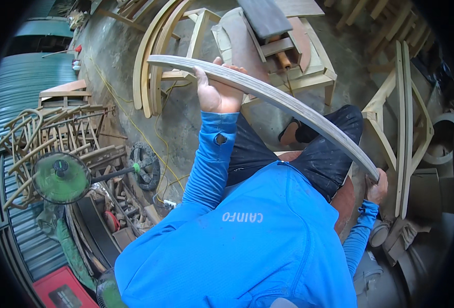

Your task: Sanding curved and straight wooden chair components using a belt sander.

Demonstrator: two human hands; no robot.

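A long curved wooden strip [288,105] with pale layered edges stretches across my lap, from upper left down to the right. Near its far left end, my left hand [219,93] is closed around it, thumb up on the near side and fingers partly hidden behind the wood. My right hand [377,190] grips the lower right end; most of its fingers are out of sight. Beyond the strip, a belt sander [269,23] or similar dark flat-topped tool with an orange handle rests on a wooden frame [309,74].
Curved wooden pieces [152,66] lean together at the far left. Stacked chair frames [47,131] and a green fan [61,177] stand on the left. A yellow cord [129,120] runs over the floor. Long wooden frame parts [404,128] stand at the right, beside grey pipes [442,138].
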